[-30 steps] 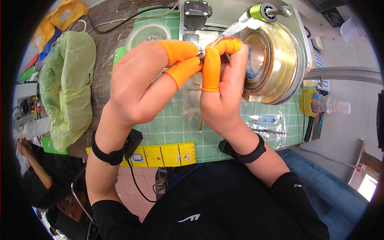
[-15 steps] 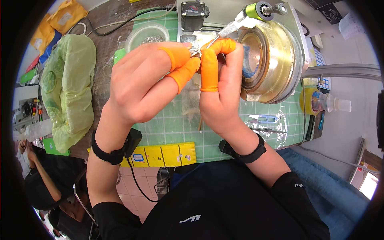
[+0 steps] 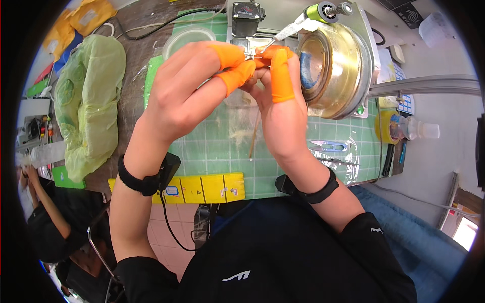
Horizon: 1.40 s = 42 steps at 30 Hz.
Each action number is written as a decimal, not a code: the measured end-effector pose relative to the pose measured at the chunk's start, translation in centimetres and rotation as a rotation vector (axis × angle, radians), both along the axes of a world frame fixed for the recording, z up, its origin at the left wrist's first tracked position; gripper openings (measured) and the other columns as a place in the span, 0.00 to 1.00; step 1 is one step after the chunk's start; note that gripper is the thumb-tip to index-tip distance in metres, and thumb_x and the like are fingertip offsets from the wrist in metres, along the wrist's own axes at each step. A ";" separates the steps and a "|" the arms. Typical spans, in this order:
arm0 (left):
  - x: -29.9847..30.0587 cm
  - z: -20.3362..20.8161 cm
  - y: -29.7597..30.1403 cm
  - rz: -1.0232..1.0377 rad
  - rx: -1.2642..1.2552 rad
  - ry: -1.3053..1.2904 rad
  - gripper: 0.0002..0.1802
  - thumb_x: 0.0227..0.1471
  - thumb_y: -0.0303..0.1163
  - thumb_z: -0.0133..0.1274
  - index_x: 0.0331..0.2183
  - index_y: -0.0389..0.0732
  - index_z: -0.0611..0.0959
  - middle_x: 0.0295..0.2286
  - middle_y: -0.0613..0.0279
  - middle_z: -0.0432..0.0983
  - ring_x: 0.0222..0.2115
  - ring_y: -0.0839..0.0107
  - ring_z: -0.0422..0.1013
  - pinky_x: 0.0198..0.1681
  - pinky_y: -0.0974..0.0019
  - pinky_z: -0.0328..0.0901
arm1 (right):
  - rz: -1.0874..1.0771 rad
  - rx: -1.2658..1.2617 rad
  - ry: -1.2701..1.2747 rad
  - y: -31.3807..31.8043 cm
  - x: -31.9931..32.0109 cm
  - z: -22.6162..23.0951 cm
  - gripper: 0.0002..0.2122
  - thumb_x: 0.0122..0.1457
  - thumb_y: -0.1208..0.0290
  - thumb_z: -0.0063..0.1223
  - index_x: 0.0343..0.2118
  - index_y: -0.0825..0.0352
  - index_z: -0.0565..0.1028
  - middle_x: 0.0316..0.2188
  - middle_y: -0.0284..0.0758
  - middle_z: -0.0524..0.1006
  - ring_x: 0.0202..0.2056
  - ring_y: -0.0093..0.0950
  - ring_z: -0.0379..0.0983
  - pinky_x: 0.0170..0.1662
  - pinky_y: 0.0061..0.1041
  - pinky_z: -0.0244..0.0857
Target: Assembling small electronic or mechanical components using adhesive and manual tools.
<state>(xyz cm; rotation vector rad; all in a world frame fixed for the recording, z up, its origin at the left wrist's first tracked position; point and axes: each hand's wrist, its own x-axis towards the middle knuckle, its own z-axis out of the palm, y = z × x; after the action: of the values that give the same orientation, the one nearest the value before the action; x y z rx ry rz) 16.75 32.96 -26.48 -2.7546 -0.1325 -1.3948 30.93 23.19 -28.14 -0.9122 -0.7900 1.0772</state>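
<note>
My left hand [image 3: 184, 91] and my right hand [image 3: 284, 108] meet at the far side of the mat, with orange finger cots on their thumbs and forefingers. Pinched in the left fingertips is a small silvery metal piece [image 3: 248, 54], its kind too small to tell. The right fingers are curled up against it from the other side, partly hiding it. A thin pointed tip of a white arm [image 3: 290, 29] reaches down to the right fingertips. Close to the right hand stands a machine with a large brass-coloured ring [image 3: 343, 70] and blue bristly material inside.
A green spool [image 3: 323, 12] tops the machine. A round clear tub [image 3: 189, 38] lies behind my left hand. Blue thread snips [image 3: 328, 146] and tweezers [image 3: 339, 161] rest on the green mat [image 3: 217, 146]. A yellow ruler-like strip [image 3: 202, 188] runs along the front edge. Far left, another person's arm [image 3: 49, 207] shows.
Both hands have shifted slightly up and away, still together at the small metal piece. The right hand has turned, its thumb more upright. The whole view has shifted a little.
</note>
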 end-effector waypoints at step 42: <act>13.8 13.6 -14.7 -0.189 -0.658 0.308 0.15 0.46 0.23 0.65 0.40 0.41 0.87 0.25 0.62 0.80 0.23 0.69 0.75 0.26 0.70 0.68 | -0.784 0.302 -0.988 -7.4 26.7 18.5 0.08 0.56 0.78 0.64 0.32 0.73 0.74 0.28 0.34 0.79 0.28 0.22 0.78 0.33 0.20 0.73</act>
<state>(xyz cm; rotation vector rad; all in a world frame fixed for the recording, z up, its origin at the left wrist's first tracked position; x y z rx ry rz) 30.60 18.22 -12.91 -3.5671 -0.3868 -1.0762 57.66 15.83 -9.61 -1.3302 -1.1905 -0.2422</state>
